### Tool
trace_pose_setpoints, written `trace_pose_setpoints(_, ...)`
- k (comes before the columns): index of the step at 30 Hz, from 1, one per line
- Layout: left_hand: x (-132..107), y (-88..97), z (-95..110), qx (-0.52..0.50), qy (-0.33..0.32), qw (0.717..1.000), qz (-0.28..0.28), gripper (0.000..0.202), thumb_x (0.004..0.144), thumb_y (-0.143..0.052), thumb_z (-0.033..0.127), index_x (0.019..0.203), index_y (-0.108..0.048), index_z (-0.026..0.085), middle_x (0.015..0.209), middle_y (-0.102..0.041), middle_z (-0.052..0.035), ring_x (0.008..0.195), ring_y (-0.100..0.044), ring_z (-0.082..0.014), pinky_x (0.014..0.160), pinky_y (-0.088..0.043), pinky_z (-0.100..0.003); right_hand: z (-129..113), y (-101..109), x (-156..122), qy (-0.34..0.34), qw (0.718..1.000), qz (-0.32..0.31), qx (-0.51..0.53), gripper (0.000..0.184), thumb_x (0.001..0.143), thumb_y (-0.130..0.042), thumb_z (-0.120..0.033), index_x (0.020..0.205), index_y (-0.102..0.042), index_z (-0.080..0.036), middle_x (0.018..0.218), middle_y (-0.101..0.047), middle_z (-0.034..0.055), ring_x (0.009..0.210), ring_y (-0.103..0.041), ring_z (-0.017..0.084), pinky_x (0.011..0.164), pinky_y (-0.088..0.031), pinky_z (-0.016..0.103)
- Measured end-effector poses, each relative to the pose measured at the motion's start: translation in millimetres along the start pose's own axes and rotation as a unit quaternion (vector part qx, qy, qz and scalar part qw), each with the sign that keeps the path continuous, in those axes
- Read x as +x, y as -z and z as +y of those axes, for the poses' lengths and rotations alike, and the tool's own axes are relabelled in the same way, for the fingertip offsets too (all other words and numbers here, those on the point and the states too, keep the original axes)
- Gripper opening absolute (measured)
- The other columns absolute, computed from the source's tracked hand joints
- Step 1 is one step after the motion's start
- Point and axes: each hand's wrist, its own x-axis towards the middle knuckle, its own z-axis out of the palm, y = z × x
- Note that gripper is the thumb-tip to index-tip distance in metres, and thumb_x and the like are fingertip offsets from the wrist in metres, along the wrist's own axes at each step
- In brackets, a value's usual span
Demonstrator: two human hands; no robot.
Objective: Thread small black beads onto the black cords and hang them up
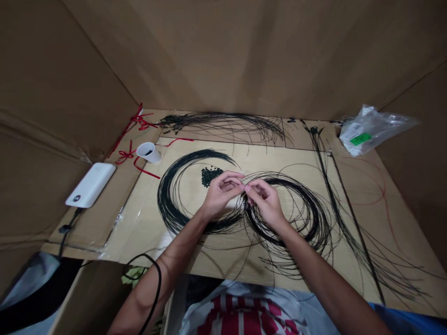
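Observation:
My left hand (223,190) and my right hand (264,200) meet over the middle of the board, thumbs and forefingers pinched tip to tip. A thin black cord appears to run into the right fingertips; whatever the left fingertips pinch is too small to make out. Just behind my left hand lies a pile of small black beads (209,177). Curving around that pile is a thick open loop of black cords (167,190). Beneath and beyond my right hand spreads a second coil of black cords (316,214), with loose strands sticking out.
A white cup (149,152) with dark bits stands at the left near red ribbons (141,122). The white power bank (91,185) has a cable. More cord bundles lie along the back (223,120) and right side (326,181). A plastic bag (370,130) sits back right; cardboard walls surround the table.

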Motion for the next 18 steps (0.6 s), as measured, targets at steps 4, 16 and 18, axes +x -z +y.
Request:
trace_pose_setpoints(4,-2,0.9,2,0.02,-0.004,1.0,0.003,0.042,0.079,-0.094,0.037,0.114,-0.078,0.019,0.09,-0.079,-0.0052,0.085,-0.075,-0.0189,0.089,-0.061,-0.033,1,1,1,0.0,1.0,-0.011,0.0,0.031,0.093,-0.079,-0.052,0.09,-0.067,-0.023,0.068,-0.06,-0.0022,0.059,-0.053,0.016,0.055,-0.042,0.028)
trace_pose_setpoints(16,2,1.1,7,0.029,-0.046,0.995,0.079,0.037,0.077,-0.094,0.036,0.107,-0.08,0.019,0.089,-0.076,-0.0041,0.08,-0.069,-0.0152,0.076,-0.057,-0.027,-10,3,-2,0.007,0.999,-0.044,0.001,0.024,0.095,-0.073,-0.042,0.085,-0.061,-0.023,0.073,-0.058,-0.0015,0.062,-0.051,0.016,0.056,-0.041,0.028)
trace_pose_setpoints(18,0,-0.2,8,0.047,-0.048,0.996,0.061,0.037,0.079,-0.093,0.038,0.107,-0.079,0.019,0.088,-0.077,-0.005,0.08,-0.07,-0.0161,0.076,-0.057,-0.028,-10,2,-3,0.004,0.999,-0.034,0.018,0.025,0.095,-0.073,-0.045,0.091,-0.062,-0.024,0.075,-0.059,-0.0016,0.063,-0.053,0.016,0.057,-0.042,0.029)
